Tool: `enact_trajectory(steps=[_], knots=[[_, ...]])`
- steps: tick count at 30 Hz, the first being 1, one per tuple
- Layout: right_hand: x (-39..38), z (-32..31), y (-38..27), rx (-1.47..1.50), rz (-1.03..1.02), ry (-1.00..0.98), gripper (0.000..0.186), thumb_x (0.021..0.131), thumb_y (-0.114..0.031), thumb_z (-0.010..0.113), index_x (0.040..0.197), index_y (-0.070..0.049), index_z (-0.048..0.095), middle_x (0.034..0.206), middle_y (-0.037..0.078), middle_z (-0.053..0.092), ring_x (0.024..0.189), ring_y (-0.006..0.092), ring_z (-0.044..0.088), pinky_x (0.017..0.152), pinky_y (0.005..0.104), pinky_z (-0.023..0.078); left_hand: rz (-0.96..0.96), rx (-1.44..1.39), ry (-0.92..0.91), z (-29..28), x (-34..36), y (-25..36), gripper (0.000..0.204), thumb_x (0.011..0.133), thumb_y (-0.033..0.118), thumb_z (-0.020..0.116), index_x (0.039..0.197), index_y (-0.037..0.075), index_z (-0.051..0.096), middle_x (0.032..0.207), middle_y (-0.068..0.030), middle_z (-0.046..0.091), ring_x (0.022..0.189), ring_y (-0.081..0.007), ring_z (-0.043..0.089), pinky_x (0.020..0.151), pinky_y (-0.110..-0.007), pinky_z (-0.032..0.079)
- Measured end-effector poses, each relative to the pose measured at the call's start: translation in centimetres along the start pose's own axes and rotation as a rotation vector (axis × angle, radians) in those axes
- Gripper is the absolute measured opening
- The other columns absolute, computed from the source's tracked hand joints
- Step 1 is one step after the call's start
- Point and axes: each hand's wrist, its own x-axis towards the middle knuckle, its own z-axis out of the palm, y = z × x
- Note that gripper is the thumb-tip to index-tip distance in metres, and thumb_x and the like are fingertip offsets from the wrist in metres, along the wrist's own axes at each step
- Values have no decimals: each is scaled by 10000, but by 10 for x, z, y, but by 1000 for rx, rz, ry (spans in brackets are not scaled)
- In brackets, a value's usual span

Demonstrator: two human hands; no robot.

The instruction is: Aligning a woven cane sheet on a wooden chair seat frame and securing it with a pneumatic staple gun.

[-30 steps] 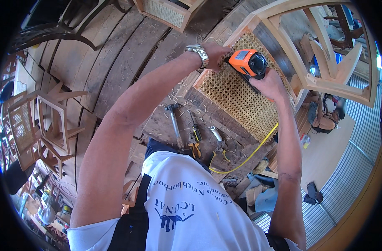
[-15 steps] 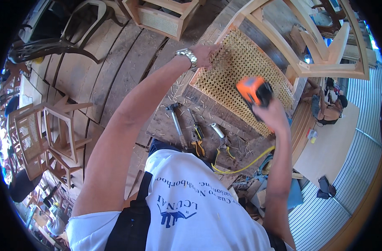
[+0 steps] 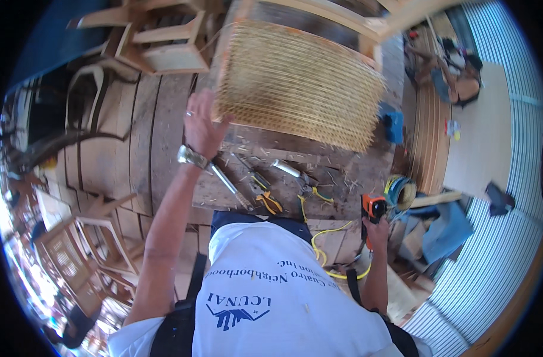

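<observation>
A woven cane panel on a wooden chair frame lies across the workbench, its cut strands fringing the near and right edges. My left hand, with a ring and a metal watch, is at the panel's near left corner, fingers stretched out and thumb apart by the edge. Low at the right, off the panel, my right hand grips an orange and black staple gun. A yellow air hose curves close to that hand. Between my arms lie a hammer, a screwdriver, pliers and a white cylinder.
Beyond the panel, wooden frame parts extend over the bench. Another chair frame stands at the far left, and a caned chair stands lower left. A person sits at right near a pale board.
My right hand has brought the staple gun down from over the cane to the bench's near right side. My left hand has come off the cane surface to its near left corner. The view has shifted.
</observation>
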Motion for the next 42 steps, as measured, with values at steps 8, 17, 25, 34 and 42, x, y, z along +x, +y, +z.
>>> enact_trajectory(steps=[8, 17, 25, 34, 42], knots=[[11, 73, 45, -263, -259, 110, 924, 763, -93, 778, 1584, -141, 355, 1136, 129, 661, 1037, 346, 647, 872, 466, 451, 538, -21, -361, 113, -6, 217, 987, 844, 682, 650, 1569, 78, 362, 1682, -195, 195, 1539, -461, 162, 1239, -593, 165], [52, 36, 31, -455, -88, -390, 745, 819, -453, 794, 1433, -137, 516, 1155, 144, 621, 1090, 333, 636, 941, 515, 463, 513, 127, -311, 171, -8, 263, 1115, 768, 807, 616, 1601, 134, 305, 1697, -193, 129, 1553, -449, 100, 1223, -642, 103], [195, 24, -52, 353, -150, -188, 665, 953, -395, 697, 1443, 11, 503, 1186, 202, 646, 971, 247, 677, 855, 367, 542, 473, 123, -378, 167, -7, 270, 1133, 724, 730, 730, 1585, 122, 314, 1695, -200, 124, 1547, -477, 92, 1211, -671, 102], [315, 41, -181, 352, -346, 23, 335, 894, -323, 763, 992, -9, 697, 886, 134, 726, 824, 216, 689, 771, 338, 530, 428, 87, -362, 163, -8, 270, 1069, 733, 693, 740, 1566, 133, 373, 1693, -180, 168, 1554, -447, 120, 1230, -643, 96], [331, 56, -170, 610, -83, -91, 491, 973, -365, 718, 1252, 19, 589, 1085, 72, 678, 956, 135, 612, 861, 297, 486, 419, 122, -426, 165, -7, 274, 1069, 775, 791, 618, 1581, 135, 369, 1702, -172, 149, 1562, -436, 90, 1233, -635, 76]])
